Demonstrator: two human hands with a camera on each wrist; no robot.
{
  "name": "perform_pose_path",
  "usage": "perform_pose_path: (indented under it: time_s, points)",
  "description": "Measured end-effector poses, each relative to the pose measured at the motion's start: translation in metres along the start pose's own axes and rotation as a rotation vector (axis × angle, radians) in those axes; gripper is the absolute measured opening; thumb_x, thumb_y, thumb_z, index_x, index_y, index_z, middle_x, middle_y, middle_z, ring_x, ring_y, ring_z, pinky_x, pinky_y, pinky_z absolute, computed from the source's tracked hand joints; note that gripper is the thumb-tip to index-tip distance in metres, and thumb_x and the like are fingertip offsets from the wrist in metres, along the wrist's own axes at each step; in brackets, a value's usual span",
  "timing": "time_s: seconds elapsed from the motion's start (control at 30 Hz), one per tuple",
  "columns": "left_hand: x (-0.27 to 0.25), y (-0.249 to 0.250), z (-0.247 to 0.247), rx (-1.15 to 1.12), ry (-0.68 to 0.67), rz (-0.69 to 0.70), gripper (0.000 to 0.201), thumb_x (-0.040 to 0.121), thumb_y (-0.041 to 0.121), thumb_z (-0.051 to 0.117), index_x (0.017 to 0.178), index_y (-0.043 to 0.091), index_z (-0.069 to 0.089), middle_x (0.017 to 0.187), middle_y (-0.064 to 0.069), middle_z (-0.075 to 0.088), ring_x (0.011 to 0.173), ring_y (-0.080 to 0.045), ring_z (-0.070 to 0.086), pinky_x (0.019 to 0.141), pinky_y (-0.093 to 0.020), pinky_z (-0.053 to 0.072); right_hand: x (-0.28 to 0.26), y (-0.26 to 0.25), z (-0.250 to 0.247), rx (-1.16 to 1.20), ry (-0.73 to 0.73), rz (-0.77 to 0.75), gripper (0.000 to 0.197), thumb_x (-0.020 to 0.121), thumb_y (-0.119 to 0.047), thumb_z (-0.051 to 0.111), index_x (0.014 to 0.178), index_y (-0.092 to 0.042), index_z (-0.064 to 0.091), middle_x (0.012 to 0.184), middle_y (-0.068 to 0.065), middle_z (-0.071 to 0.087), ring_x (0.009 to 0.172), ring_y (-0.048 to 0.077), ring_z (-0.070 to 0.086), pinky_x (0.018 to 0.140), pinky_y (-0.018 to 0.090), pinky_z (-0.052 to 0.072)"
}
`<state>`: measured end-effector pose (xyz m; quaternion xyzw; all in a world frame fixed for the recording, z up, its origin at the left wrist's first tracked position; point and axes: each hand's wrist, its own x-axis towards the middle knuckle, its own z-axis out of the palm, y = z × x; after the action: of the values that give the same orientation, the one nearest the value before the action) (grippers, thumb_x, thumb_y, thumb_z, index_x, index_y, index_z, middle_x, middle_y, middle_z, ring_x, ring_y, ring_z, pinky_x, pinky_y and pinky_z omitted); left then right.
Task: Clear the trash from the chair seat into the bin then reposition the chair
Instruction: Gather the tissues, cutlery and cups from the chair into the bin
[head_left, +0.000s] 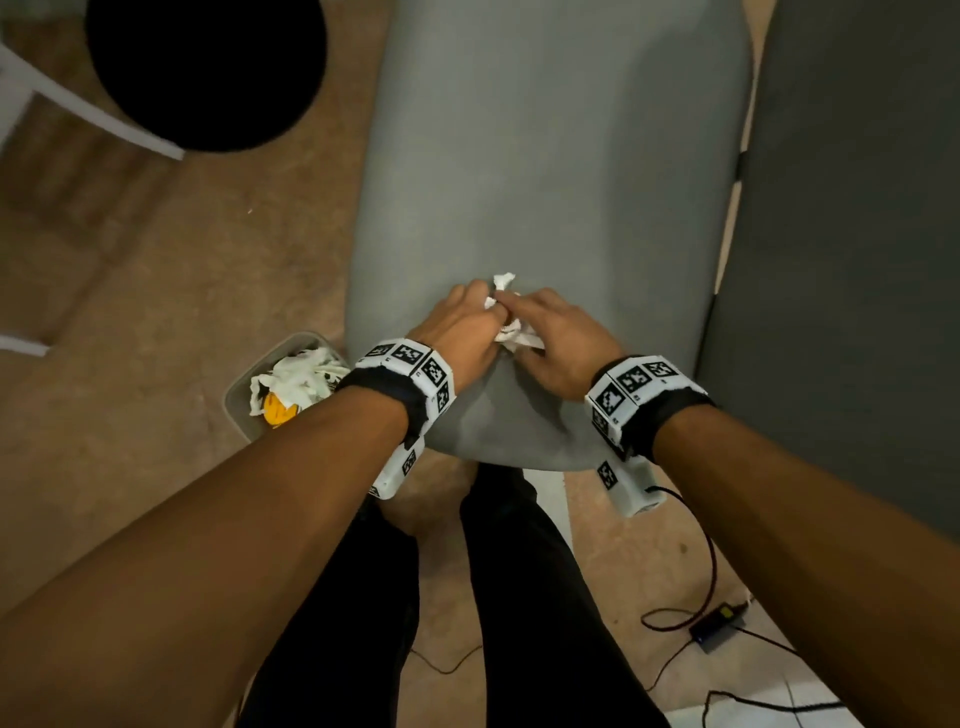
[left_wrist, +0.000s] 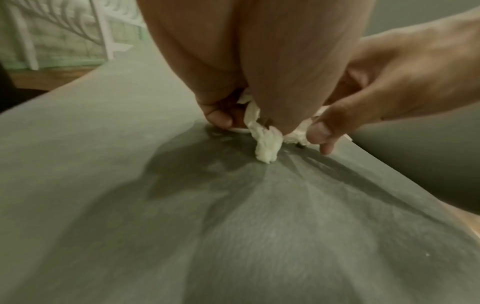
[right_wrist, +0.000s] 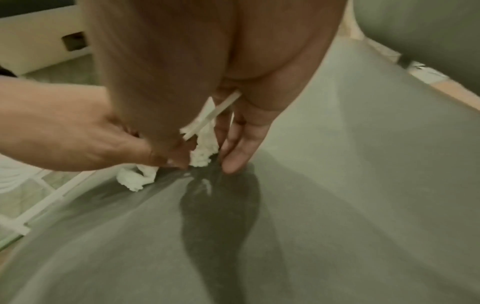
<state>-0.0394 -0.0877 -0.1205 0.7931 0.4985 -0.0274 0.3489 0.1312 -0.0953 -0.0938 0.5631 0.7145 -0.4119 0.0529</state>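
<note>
On the grey chair seat (head_left: 545, 156) both hands meet over crumpled white tissue trash (head_left: 504, 283) near the seat's front. My left hand (head_left: 462, 322) curls round a wad of it; the left wrist view shows tissue (left_wrist: 265, 148) hanging out below its fingertips (left_wrist: 218, 119) onto the seat. My right hand (head_left: 561, 338) closes in from the right, thumb and fingers (right_wrist: 233, 156) pinching more tissue (right_wrist: 201, 157) and a white strip (right_wrist: 215, 111). Another wad (right_wrist: 135, 179) lies under the left hand (right_wrist: 78, 133). The bin (head_left: 236, 395) stands on the floor left of the seat.
The bin holds white tissues (head_left: 296, 379) and something yellow (head_left: 278, 413). A black round object (head_left: 208, 67) and white frame bars (head_left: 98, 111) are at the far left. A dark grey upholstered piece (head_left: 857, 234) flanks the chair's right. Cables and a small black device (head_left: 719, 623) lie on the floor.
</note>
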Motion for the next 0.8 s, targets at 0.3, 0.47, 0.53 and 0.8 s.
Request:
perform_pose_path:
  time_s: [0.3, 0.47, 0.53, 0.8]
  points:
    - [-0.105, -0.073, -0.014, -0.241, 0.252, -0.274, 0.03, 0.087, 0.008, 0.056, 0.117, 0.011, 0.059, 0.116, -0.014, 0.047, 0.112, -0.031, 0.048, 0.089, -0.044, 0.046, 0.031, -0.122, 0.057, 0.072, -0.011, -0.017, 0.027, 0.087, -0.017, 0.058, 0.108, -0.026, 0.073, 0.096, 0.005, 0.075, 0.091, 0.027, 0.068, 0.082, 0.034, 0.053]
    - [-0.177, -0.146, 0.015, -0.366, 0.297, -0.434, 0.04, 0.086, 0.006, 0.057, 0.126, 0.008, 0.057, 0.123, -0.016, 0.043, 0.119, -0.034, 0.044, 0.103, -0.046, 0.041, 0.057, -0.194, 0.137, 0.021, -0.092, -0.055, 0.028, 0.093, -0.017, 0.051, 0.113, -0.02, 0.07, 0.104, 0.012, 0.074, 0.096, 0.034, 0.069, 0.082, 0.038, 0.056]
    - [-0.193, -0.174, 0.033, -0.42, 0.254, -0.467, 0.047, 0.086, 0.003, 0.057, 0.132, 0.009, 0.053, 0.13, -0.015, 0.04, 0.125, -0.034, 0.042, 0.109, -0.045, 0.038, 0.07, -0.206, 0.171, -0.052, -0.14, -0.031, 0.03, 0.096, -0.018, 0.049, 0.12, -0.016, 0.068, 0.114, 0.014, 0.072, 0.105, 0.035, 0.067, 0.086, 0.037, 0.052]
    - [-0.193, -0.247, 0.106, -0.595, 0.084, -0.645, 0.082, 0.09, 0.007, 0.055, 0.157, 0.031, 0.015, 0.165, -0.005, 0.007, 0.153, -0.025, 0.008, 0.121, -0.039, 0.024, 0.133, -0.167, 0.263, -0.162, -0.327, 0.154, 0.072, 0.092, -0.034, 0.062, 0.153, -0.014, 0.031, 0.155, 0.016, 0.037, 0.137, 0.036, 0.045, 0.11, 0.039, 0.042]
